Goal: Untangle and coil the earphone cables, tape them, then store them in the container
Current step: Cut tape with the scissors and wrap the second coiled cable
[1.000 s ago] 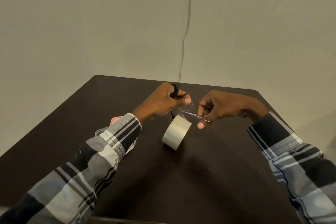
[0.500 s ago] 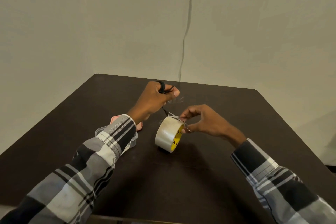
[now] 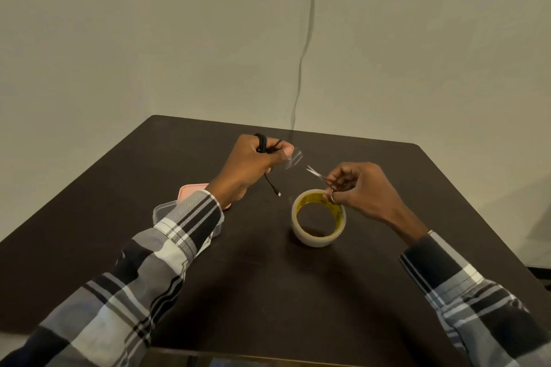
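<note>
Left hand (image 3: 253, 164) raised over the table, fingers curled into a fist – thumb pressed forward, right hand (image 3: 362, 188) lower, fingers bent in a pinch, both forearms in plaid sleeves (image 3: 167, 250) reaching forward

One head-worn wide-angle view looks forward and down from above the near edge of the dark worktop (image 3: 268, 292), close over it, facing the wall (image 3: 149, 39)

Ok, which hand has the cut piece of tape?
The left hand, pinching the clear tape piece alongside the coiled cable; the right hand holds scissors.
</note>
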Demonstrator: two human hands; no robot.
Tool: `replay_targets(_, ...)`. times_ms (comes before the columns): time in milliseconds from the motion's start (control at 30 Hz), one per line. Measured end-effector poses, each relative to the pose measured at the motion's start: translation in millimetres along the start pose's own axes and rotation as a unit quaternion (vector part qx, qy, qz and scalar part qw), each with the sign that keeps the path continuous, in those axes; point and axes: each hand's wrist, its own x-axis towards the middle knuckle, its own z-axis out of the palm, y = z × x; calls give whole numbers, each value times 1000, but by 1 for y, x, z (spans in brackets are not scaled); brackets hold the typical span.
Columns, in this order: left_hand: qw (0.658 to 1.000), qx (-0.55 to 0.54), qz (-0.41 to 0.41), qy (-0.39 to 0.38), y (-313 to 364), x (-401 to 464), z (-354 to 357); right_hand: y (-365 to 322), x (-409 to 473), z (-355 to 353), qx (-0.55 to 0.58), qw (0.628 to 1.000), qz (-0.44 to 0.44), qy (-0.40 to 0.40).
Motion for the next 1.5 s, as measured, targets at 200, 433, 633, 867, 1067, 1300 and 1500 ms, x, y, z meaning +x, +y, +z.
replay_targets(200, 999, -15, -23, -17, -8, -3, 28, 15, -16, -25, -115, 990, 70, -42)
replay_targets(433, 999, -11, -32, -32, -13, -4, 42, 22, -27, -32, -197, 970, 136, -50)
replay_targets(633, 999, -3, -32, -39, -13, -6, 43, 6, -40, -34, -251, 954, 138, -94)
replay_targets(867, 998, 3, -38, -49, -12, -13, 47, -11, -37, -11, -170, 963, 187, -94)
replay_targets(1067, 998, 4, -42, -47, -11, -18, 50, -14, -41, -12, -97, 962, 229, -108)
replay_targets(1300, 998, -5, -45, -50, -10, -20, 54, -23, -45, -23, -64, 960, 240, -132)
replay_targets(1500, 997, -23, -62, -47, -11, -20, 55, -22, -50, -23, -92, 965, 221, -112)
